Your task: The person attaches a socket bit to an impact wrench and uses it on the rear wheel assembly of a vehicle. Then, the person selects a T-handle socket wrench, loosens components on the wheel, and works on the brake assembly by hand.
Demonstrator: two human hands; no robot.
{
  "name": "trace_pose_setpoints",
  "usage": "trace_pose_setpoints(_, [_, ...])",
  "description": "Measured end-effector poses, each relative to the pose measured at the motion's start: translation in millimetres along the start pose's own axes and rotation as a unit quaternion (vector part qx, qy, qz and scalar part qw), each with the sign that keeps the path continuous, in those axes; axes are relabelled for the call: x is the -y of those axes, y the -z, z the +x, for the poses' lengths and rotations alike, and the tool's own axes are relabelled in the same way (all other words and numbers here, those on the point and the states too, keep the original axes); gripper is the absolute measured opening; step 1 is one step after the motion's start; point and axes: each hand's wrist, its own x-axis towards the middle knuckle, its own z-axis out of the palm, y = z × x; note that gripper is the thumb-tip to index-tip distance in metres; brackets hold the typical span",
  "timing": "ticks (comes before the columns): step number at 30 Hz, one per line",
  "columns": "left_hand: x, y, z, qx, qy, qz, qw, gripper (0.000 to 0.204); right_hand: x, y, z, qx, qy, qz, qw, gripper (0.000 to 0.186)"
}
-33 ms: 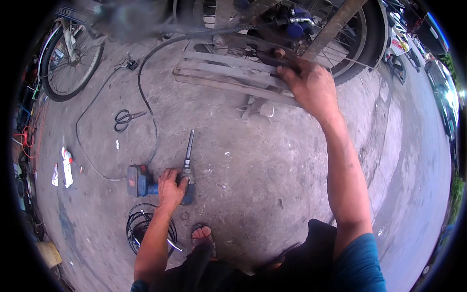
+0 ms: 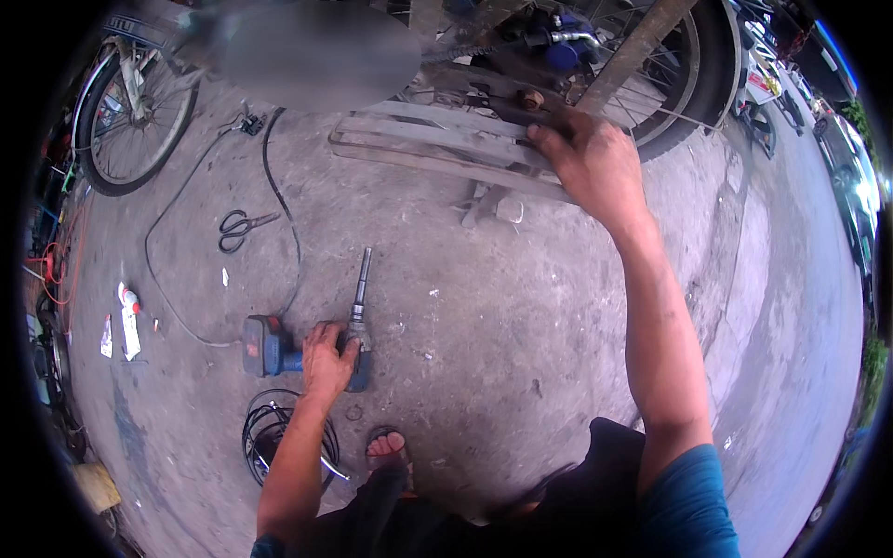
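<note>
My left hand [image 2: 326, 363] is closed on a blue cordless power wrench [image 2: 265, 346] lying on the ground, whose long socket extension [image 2: 363, 274] points away from me. My right hand [image 2: 600, 172] grips the dull grey slotted metal rack [image 2: 428, 135] low on a two-wheeler, beside its rear wheel [image 2: 688, 84]. A rusty round fitting [image 2: 532, 99] sits just beyond the fingers, and a blue part [image 2: 565, 56] is higher up among the dark metalwork. A coil of black cable [image 2: 265, 442] lies near my left forearm.
Black-handled scissors [image 2: 237, 228] and loose cable [image 2: 195, 167] lie on the concrete [image 2: 465, 335]. A bicycle wheel [image 2: 139, 112] stands at the upper left, a red-capped tube [image 2: 128, 302] lies at the left, and parked vehicles [image 2: 846, 177] line the right edge. My sandaled foot [image 2: 386, 446] is below.
</note>
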Motion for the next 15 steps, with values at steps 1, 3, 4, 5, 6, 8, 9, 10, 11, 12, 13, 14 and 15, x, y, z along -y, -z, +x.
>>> trace_pose_setpoints(1, [-0.7, 1.3, -0.7, 0.001, 0.006, 0.001, 1.0, 0.031, 0.1, -1.8, 0.0, -0.009, 0.009, -0.003, 1.0, 0.031])
trace_pose_setpoints(3, [1.0, 2.3, -2.4, 0.003, 0.012, 0.005, 1.0, 0.031, 0.8, -4.2, -0.8, -0.019, 0.016, -0.004, 1.0, 0.033])
trace_pose_setpoints(4, [1.9, 0.9, -2.9, -0.003, 0.008, 0.008, 1.0, 0.031, 1.4, -2.5, -0.9, -0.014, 0.015, -0.01, 1.0, 0.033])
trace_pose_setpoints(5, [2.4, 0.6, -3.1, -0.008, 0.003, 0.011, 1.0, 0.031, 2.1, -1.3, -1.1, -0.008, 0.014, -0.016, 1.0, 0.033])
trace_pose_setpoints(6, [2.1, 2.4, -3.2, -0.007, 0.002, 0.013, 1.0, 0.031, 2.5, -0.7, -1.4, -0.009, 0.012, -0.015, 1.0, 0.033])
trace_pose_setpoints(8, [0.0, 4.8, -2.2, 0.009, -0.001, 0.006, 1.0, 0.03, 1.2, -0.2, -1.8, -0.011, 0.015, -0.02, 1.0, 0.033])
trace_pose_setpoints(9, [2.5, 4.1, -3.0, 0.01, -0.003, 0.007, 1.0, 0.03, 0.4, -0.8, -2.5, -0.012, 0.012, -0.019, 1.0, 0.033])
trace_pose_setpoints(10, [8.6, 4.3, -4.7, 0.005, -0.005, -0.023, 1.0, 0.029, 0.3, -2.2, -2.2, -0.019, 0.019, -0.014, 1.0, 0.033])
trace_pose_setpoints(11, [14.3, 5.2, -6.4, 0.0, -0.008, -0.054, 0.999, 0.028, 0.2, -3.7, -2.0, -0.027, 0.026, -0.008, 0.999, 0.033])
trace_pose_setpoints(12, [19.3, 6.9, -7.6, 0.001, -0.008, -0.051, 0.999, 0.028, 1.1, -4.2, -1.5, -0.027, 0.025, -0.005, 0.999, 0.033])
trace_pose_setpoints(13, [22.9, 7.9, -7.9, 0.001, -0.009, -0.058, 0.998, 0.028, 2.3, -2.3, -0.2, -0.003, 0.018, -0.001, 1.0, 0.037])
trace_pose_setpoints(14, [23.8, 8.8, -7.3, 0.001, -0.01, -0.064, 0.998, 0.029, 2.0, -1.8, 1.0, 0.02, 0.011, 0.004, 1.0, 0.041])
trace_pose_setpoints(15, [21.5, 9.8, -6.3, 0.001, -0.01, -0.062, 0.998, 0.029, -5.7, -10.0, 6.4, 0.02, 0.011, 0.006, 1.0, 0.041])
